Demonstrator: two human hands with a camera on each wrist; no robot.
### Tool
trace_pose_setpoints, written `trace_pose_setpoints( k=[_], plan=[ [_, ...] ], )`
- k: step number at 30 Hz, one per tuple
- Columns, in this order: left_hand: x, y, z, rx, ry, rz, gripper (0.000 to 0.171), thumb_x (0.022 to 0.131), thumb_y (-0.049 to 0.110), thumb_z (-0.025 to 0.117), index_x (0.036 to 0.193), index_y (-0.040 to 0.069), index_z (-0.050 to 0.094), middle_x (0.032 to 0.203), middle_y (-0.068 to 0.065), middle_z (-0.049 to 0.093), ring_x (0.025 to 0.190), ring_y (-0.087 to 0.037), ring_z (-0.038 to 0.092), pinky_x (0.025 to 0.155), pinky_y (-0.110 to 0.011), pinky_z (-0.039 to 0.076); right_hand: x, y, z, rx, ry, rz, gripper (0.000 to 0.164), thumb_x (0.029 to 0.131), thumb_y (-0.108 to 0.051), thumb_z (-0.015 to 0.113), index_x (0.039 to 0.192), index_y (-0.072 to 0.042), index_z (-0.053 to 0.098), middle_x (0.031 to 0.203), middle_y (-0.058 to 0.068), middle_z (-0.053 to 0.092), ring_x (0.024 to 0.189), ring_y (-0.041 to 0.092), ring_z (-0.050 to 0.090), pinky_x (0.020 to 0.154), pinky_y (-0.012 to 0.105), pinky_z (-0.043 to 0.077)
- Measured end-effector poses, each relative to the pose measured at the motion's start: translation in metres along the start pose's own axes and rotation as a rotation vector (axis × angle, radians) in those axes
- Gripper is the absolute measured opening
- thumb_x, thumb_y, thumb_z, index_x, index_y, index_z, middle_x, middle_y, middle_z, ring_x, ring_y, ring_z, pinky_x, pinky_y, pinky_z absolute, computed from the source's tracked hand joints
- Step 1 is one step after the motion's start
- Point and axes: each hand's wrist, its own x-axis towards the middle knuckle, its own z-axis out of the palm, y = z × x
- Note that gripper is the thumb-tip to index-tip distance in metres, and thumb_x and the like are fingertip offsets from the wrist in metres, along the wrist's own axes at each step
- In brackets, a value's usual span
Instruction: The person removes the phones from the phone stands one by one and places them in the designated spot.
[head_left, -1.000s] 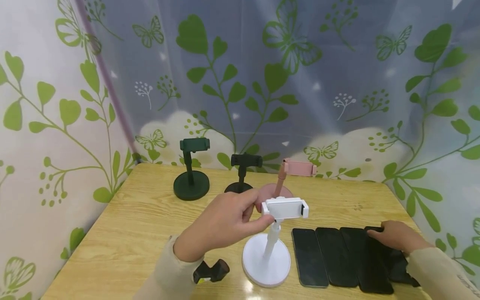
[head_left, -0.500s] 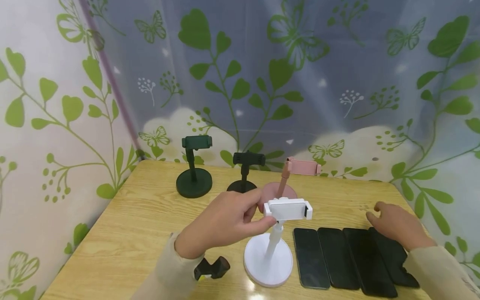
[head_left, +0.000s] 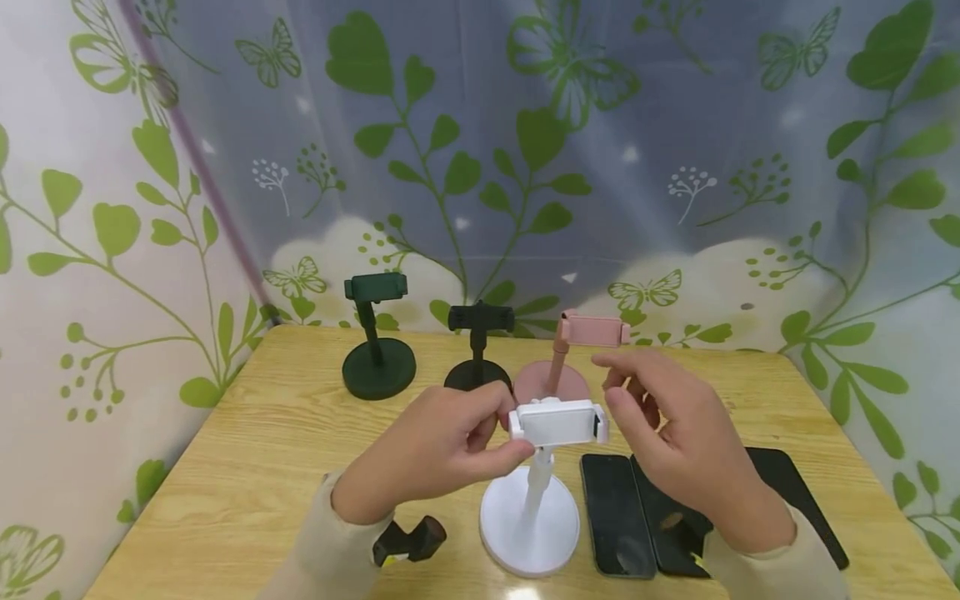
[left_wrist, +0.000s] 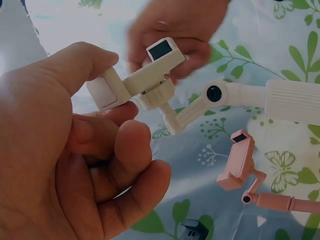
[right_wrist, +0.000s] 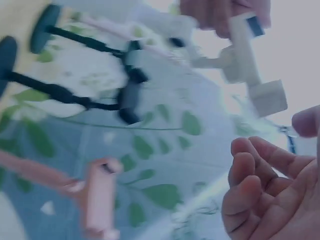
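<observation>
A white phone stand [head_left: 531, 523] stands upright on its round base, its clamp head facing the front. My left hand [head_left: 431, 450] pinches the left end of that clamp between thumb and index finger; in the left wrist view, the thumb lies on the white clamp [left_wrist: 155, 70] and the other fingers curl below it. Just right of the clamp hovers my right hand [head_left: 686, 433], thumb and index finger apart. In the right wrist view, a gap shows between this hand [right_wrist: 275, 190] and the white clamp [right_wrist: 247, 60]; it holds nothing.
Behind stand a dark green phone stand [head_left: 378, 368], a black one [head_left: 480, 318] and a pink one [head_left: 592, 331]. Several dark phones [head_left: 615, 517] lie in a row at the front right, partly under my right arm. A patterned curtain [head_left: 465, 167] backs the wooden table [head_left: 270, 450].
My right hand has left the phones and moved left, up to the right side of the white clamp. My left hand keeps its pinch on the clamp.
</observation>
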Motion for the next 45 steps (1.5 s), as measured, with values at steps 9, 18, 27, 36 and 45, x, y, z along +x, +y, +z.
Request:
trace_pose_setpoints(
  k=[9, 18, 27, 36, 45],
  plan=[
    [-0.001, -0.002, 0.0, -0.006, 0.013, 0.023, 0.018, 0.094, 0.028, 0.075, 0.095, 0.019, 0.06, 0.061, 0.016, 0.036, 0.051, 0.004, 0.029, 0.049, -0.015, 0.028, 0.0, -0.013, 0.021, 0.112, 0.246, -0.212, 0.026, 0.102, -0.019, 0.055, 0.112, 0.001, 0.071, 0.089, 0.006, 0.061, 0.068, 0.006, 0.046, 0.058, 0.02, 0.04],
    [-0.002, -0.003, -0.001, -0.003, 0.029, 0.04, 0.017, 0.095, 0.029, 0.075, 0.095, 0.021, 0.059, 0.061, 0.016, 0.037, 0.051, 0.006, 0.029, 0.049, -0.014, 0.027, -0.003, -0.011, 0.033, 0.118, 0.159, -0.046, 0.035, 0.087, 0.002, 0.06, 0.121, -0.004, 0.066, 0.095, 0.002, 0.061, 0.071, 0.007, 0.047, 0.061, 0.021, 0.042],
    [-0.002, -0.001, -0.001, 0.022, 0.046, 0.04, 0.018, 0.094, 0.029, 0.075, 0.095, 0.02, 0.06, 0.06, 0.016, 0.037, 0.05, 0.006, 0.029, 0.048, -0.014, 0.028, -0.008, -0.011, 0.032, 0.12, 0.068, 0.012, 0.029, 0.094, 0.005, 0.051, 0.111, -0.008, 0.07, 0.087, -0.005, 0.065, 0.064, 0.003, 0.05, 0.06, 0.017, 0.044],
    [-0.003, 0.001, -0.002, 0.019, 0.052, 0.034, 0.018, 0.094, 0.028, 0.076, 0.093, 0.021, 0.059, 0.06, 0.016, 0.038, 0.051, 0.006, 0.03, 0.049, -0.014, 0.028, -0.008, -0.013, 0.031, 0.064, 0.033, 0.021, 0.028, 0.094, 0.005, 0.053, 0.105, -0.015, 0.069, 0.077, -0.012, 0.054, 0.058, -0.001, 0.041, 0.054, 0.015, 0.038],
    [-0.003, 0.001, -0.002, 0.038, 0.056, 0.044, 0.018, 0.094, 0.029, 0.076, 0.094, 0.021, 0.059, 0.06, 0.016, 0.038, 0.05, 0.006, 0.031, 0.048, -0.014, 0.029, -0.009, -0.017, 0.027, -0.008, 0.005, -0.002, 0.027, 0.091, 0.002, 0.058, 0.104, -0.018, 0.069, 0.071, -0.016, 0.044, 0.055, -0.004, 0.032, 0.051, 0.013, 0.031]
  ],
)
